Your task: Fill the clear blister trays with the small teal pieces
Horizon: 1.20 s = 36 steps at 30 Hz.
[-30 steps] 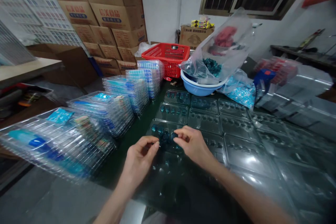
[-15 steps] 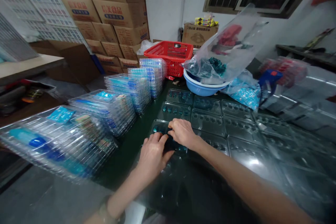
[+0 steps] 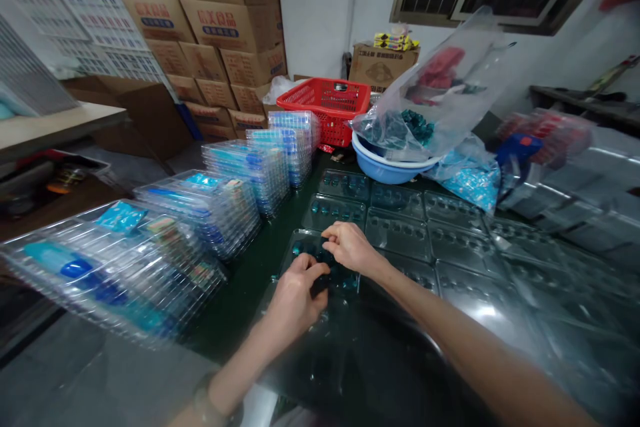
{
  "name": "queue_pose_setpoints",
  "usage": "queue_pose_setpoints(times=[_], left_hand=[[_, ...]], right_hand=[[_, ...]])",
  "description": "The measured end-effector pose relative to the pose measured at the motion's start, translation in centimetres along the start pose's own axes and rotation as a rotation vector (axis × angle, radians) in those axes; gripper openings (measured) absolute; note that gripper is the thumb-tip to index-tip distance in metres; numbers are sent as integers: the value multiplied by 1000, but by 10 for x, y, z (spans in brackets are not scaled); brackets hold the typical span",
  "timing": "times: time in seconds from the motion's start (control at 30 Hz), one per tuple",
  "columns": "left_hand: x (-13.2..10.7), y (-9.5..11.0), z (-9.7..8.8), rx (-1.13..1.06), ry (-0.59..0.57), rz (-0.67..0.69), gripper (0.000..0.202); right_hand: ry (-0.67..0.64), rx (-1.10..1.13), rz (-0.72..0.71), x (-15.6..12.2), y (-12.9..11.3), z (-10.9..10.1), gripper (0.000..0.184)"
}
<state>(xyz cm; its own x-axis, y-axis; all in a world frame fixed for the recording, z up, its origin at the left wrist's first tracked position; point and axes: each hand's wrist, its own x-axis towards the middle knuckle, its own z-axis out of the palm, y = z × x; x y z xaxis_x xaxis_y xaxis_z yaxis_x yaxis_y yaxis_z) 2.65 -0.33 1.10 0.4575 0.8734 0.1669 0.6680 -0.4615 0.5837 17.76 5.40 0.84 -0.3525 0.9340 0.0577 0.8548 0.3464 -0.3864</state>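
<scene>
Both of my hands rest over a clear plastic blister tray [image 3: 300,245] lying on the dark green table. My left hand [image 3: 296,295] is curled, its fingertips pressed down into the tray's pockets among small teal pieces [image 3: 346,278]. My right hand [image 3: 350,247] is curled too, with its fingertips pinched at the tray's far edge. What the fingers hold, if anything, is hidden. More trays of the same kind [image 3: 397,233] lie in rows beyond and to the right, some with teal pieces in their pockets.
Stacks of filled clear packs [image 3: 200,213] line the table's left side. At the back stand a red basket [image 3: 325,99], a blue basin [image 3: 387,163] with a bag of teal pieces [image 3: 410,125], and cardboard boxes [image 3: 220,20]. Bags and plastic sheets [image 3: 565,167] crowd the right.
My hands moved from a raised pinch above the tray down onto it. Since half a second ago the right hand shifted slightly farther away and the left fingers curled in more.
</scene>
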Motion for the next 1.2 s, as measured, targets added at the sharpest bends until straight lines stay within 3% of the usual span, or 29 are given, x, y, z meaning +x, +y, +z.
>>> queue_pose_setpoints(times=[0.1, 0.2, 0.37, 0.5, 0.63, 0.73, 0.83, 0.97, 1.07, 1.2], left_hand=[[-14, 6, -18, -99, 85, 20, 20], [-38, 9, -30, -127, 71, 42, 20], [-74, 0, -6, -72, 111, 2, 17], [-83, -4, 5, 14, 143, 93, 22], [-66, -9, -10, -5, 131, 152, 23], [-37, -16, -21, 107, 169, 56, 23], [-5, -20, -21, 368, 28, -45, 23], [24, -18, -9, 444, -73, -33, 13], [31, -17, -5, 456, -91, -28, 14], [21, -8, -19, 432, -80, -5, 17]], right_hand=[[-1, 1, 4, -1, 4, 3, 19], [-5, -32, 15, -5, 2, 6, 14], [15, -82, 41, -12, -7, 9, 15], [46, -92, 72, -11, -15, 14, 15], [65, -34, 83, -8, -13, 16, 12], [72, 70, 85, -4, -5, 16, 10], [97, 200, 108, -1, 6, 16, 13], [125, 383, 157, -1, 18, 16, 21], [126, 520, 174, -5, 20, 16, 22], [121, 696, 187, -12, 20, 16, 21]])
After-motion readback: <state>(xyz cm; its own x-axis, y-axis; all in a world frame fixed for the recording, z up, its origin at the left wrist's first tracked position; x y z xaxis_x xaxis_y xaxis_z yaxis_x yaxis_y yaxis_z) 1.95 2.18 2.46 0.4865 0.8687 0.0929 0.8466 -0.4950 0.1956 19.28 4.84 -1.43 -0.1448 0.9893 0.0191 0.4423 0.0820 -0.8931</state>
